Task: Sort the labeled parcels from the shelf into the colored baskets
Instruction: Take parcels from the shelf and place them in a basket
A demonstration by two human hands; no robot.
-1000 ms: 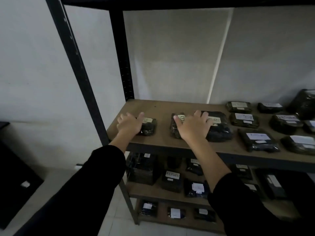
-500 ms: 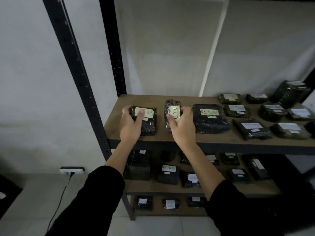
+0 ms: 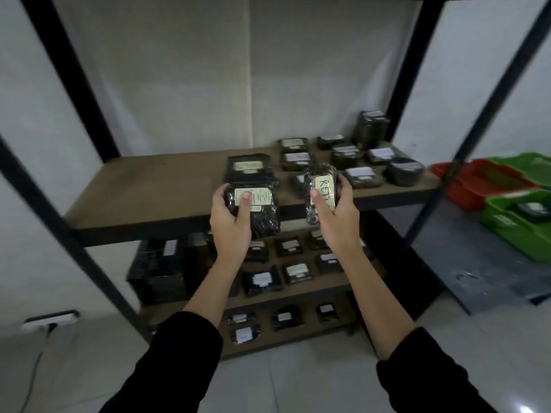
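Before the shelf (image 3: pixel 179 186), a film-wrapped parcel (image 3: pixel 256 210) is clasped in the left hand (image 3: pixel 231 222), another parcel (image 3: pixel 322 189) in the right hand (image 3: pixel 337 213); judged light, soft and slippery, best gripped across the sides.

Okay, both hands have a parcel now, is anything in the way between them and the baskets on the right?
Yes. The shelf's black metal uprights stand between the plastic-wrapped black parcels in the left hand and right hand and the red plastic basket and green plastic baskets. Carry them around its front.
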